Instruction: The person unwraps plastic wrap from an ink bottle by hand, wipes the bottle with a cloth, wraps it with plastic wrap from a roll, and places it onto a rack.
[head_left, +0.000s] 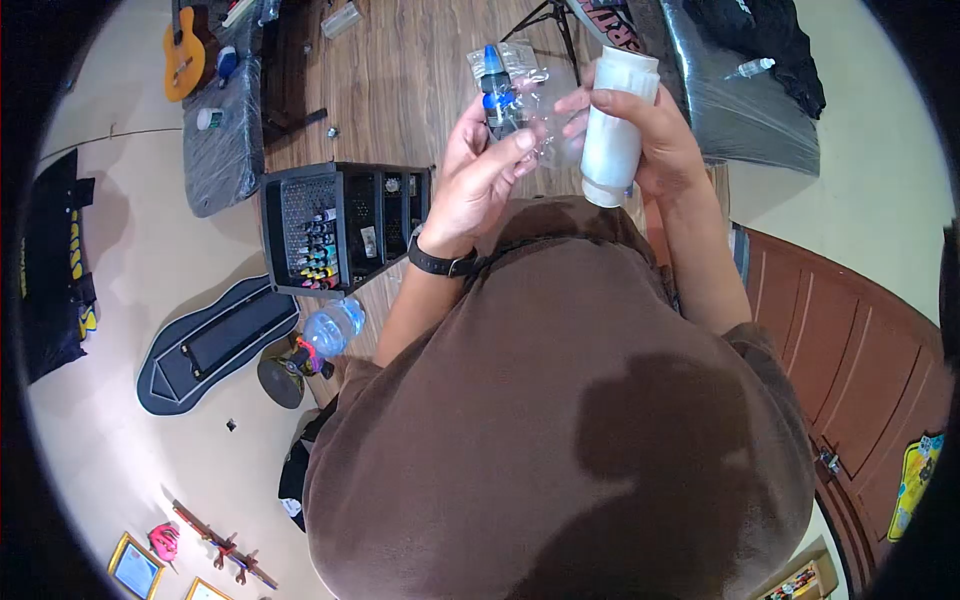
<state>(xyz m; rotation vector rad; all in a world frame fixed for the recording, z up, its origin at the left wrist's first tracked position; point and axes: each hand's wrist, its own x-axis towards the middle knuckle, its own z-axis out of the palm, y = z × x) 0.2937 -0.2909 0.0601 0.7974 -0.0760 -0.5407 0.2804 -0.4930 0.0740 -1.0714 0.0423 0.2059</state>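
My left hand (478,178), with a black watch on the wrist, is closed around a small dark bottle (494,82) that has a blue pointed tip and a blue band. Clear crinkled plastic (545,115) spreads between my two hands, next to the small bottle; which fingers touch it is hard to tell. A white cylindrical container (613,145) stands nearly upright in my right hand (660,135), the thumb across its front. The fingers behind the container are partly hidden. Both hands are raised in front of my body.
To the left is a black rack (340,225) holding several small bottles. A clear water jug (333,327) and a black instrument case (215,345) are nearby. Plastic-wrapped surfaces flank the wooden floor (390,100). A tripod (560,30) stands ahead, and a brown door (840,330) is at right.
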